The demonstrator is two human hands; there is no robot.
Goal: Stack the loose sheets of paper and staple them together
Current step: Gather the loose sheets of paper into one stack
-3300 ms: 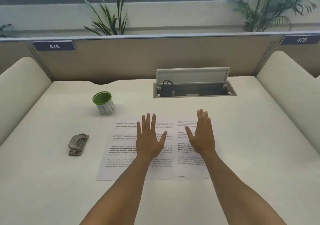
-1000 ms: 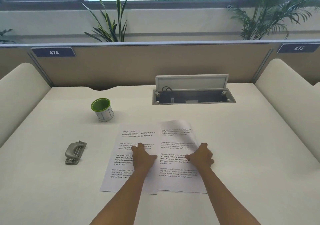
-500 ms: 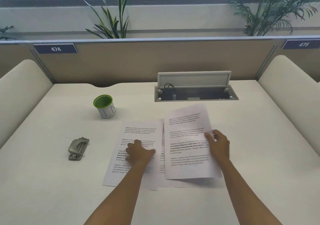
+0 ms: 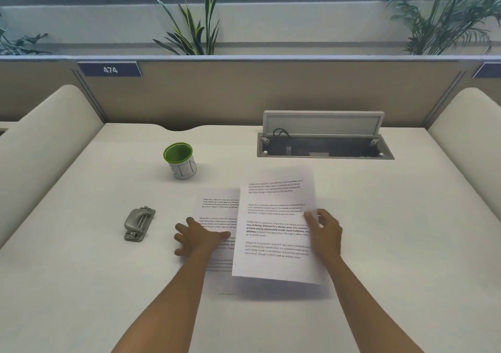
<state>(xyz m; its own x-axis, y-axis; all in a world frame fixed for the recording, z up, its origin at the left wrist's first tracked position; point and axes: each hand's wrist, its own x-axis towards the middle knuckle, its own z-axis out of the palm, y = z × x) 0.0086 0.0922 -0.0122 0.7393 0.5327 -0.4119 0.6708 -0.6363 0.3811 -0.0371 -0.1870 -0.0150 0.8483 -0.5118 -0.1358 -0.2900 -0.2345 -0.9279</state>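
Note:
Two printed sheets are on the white desk in front of me. My right hand [image 4: 324,232] pinches the right edge of the upper sheet [image 4: 273,233], which hovers just above the desk and overlaps the lower sheet [image 4: 217,209]. My left hand [image 4: 199,237] rests flat with spread fingers on the lower sheet's left edge. A grey metal stapler [image 4: 138,223] lies on the desk to the left of the paper, apart from both hands.
A white cup with a green inside [image 4: 180,160] stands behind the sheets to the left. An open cable hatch [image 4: 324,142] is sunk in the desk at the back right. Padded side panels [image 4: 40,141] and a back partition [image 4: 244,92] enclose the desk.
My right hand has picked up the right sheet and carried it left over the other one. My left hand has slid to that sheet's left edge.

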